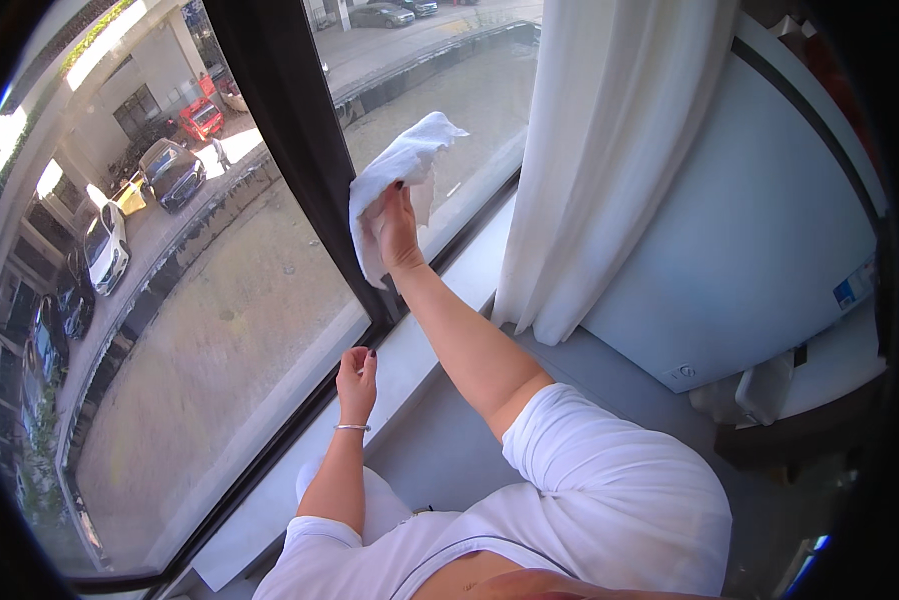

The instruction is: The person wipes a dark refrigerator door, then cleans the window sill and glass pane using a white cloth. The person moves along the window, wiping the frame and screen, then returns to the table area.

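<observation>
My right hand (pixel 400 231) reaches up to the window and grips a white cloth (pixel 400 157) with ragged edges. The cloth spreads over the fingers and lies at the right glass pane (pixel 457 97), beside the dark upright window frame bar (pixel 299 127). Most of those fingertips are hidden by the cloth. Lower down, my left hand (pixel 356 386), with a silver bracelet (pixel 352 427) at its wrist, is raised near the bottom frame rail. Its fingers are loosely curled and hold nothing. The larger left glass pane (pixel 216 360) stands beyond it.
A white windowsill (pixel 299 457) runs below the frame. To the right hangs a white curtain (pixel 599 150), beside a large pale appliance cabinet (pixel 727 247). The grey floor (pixel 434 450) shows below. Parked cars (pixel 171 172) and a person (pixel 221 154) are outside.
</observation>
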Tool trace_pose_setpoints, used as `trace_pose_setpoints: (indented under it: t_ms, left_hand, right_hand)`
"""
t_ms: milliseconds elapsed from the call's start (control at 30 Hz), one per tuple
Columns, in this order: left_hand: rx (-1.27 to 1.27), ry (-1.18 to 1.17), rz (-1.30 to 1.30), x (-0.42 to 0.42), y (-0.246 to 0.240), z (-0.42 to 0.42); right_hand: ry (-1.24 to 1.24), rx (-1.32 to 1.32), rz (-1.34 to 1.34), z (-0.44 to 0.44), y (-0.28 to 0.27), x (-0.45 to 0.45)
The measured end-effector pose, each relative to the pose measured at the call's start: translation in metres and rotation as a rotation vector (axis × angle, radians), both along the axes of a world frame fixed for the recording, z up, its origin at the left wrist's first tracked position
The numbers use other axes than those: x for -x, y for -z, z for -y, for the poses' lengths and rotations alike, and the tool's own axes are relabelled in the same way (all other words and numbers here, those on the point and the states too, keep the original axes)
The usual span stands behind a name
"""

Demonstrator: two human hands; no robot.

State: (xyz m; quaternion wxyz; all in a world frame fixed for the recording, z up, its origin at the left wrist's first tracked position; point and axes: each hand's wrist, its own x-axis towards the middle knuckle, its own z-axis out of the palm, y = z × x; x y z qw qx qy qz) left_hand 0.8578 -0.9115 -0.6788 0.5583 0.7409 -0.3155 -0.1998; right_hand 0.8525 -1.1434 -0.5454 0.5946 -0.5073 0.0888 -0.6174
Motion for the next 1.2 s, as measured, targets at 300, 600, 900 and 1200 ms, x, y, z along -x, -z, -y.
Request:
trace_pose_setpoints:
  t_ms: [300, 600, 900, 1200]
  left_hand:
    - [-0.079, 0.018, -0.241, 0.003, 0.025, -0.032]
    - [-0.118, -0.129, -0.267, -0.024, 0.044, -0.057]
    - [-0.086, -0.122, -0.322, 0.008, 0.004, -0.072]
    - [-0.122, -0.089, -0.375, 0.003, 0.021, -0.053]
  right_hand:
    - [0.660, 0.545, -0.520, 0.046, -0.040, -0.041]
    - [0.935, 1.007, -0.188, 0.083, -0.419, -0.018]
    - [0.848, -0.012, -0.319, 0.277, -0.051, 0.019]
    - [0.752, 0.019, -0.974, 0.149, -0.027, -0.020]
